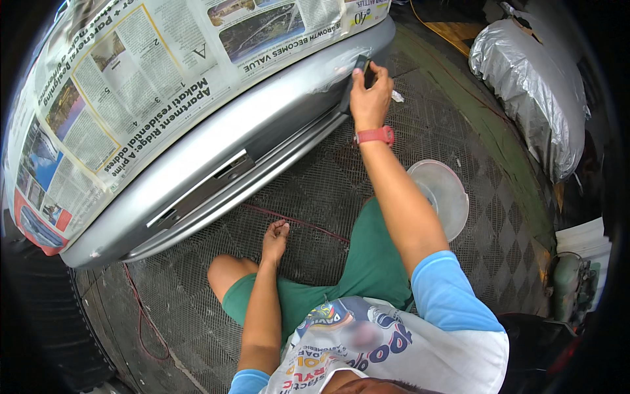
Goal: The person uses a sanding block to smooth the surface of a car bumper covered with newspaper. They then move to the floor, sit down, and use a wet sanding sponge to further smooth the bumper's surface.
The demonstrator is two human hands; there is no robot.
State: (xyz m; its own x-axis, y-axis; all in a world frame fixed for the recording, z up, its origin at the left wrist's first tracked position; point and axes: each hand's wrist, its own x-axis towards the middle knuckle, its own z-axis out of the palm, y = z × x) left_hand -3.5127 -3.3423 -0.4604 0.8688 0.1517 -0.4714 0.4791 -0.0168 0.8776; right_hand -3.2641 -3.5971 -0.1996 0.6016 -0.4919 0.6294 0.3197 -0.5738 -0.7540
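Observation:
My right hand [371, 98], with a red watch on its wrist, is up at the far right corner of a silver-grey car bumper [275, 98]. Its fingers are closed round a dark, flat block [346, 95], which lies against a dull, scuffed patch of the bumper. The hand covers part of the block. Lower down, my left hand [275, 240] hangs above my bent knee, apart from the bumper. Its fingertips are pinched together, and whatever they may hold is too small to make out. Newspaper [151, 85] covers the car body above the bumper.
A whitish round bucket [453, 197] stands right of my right leg. Thin red hose [315, 226] crosses the dark grated floor [315, 177], and more lies at left. Silver sheeting [531, 85] covers something at far right. Near the right edge stands a green machine [566, 282].

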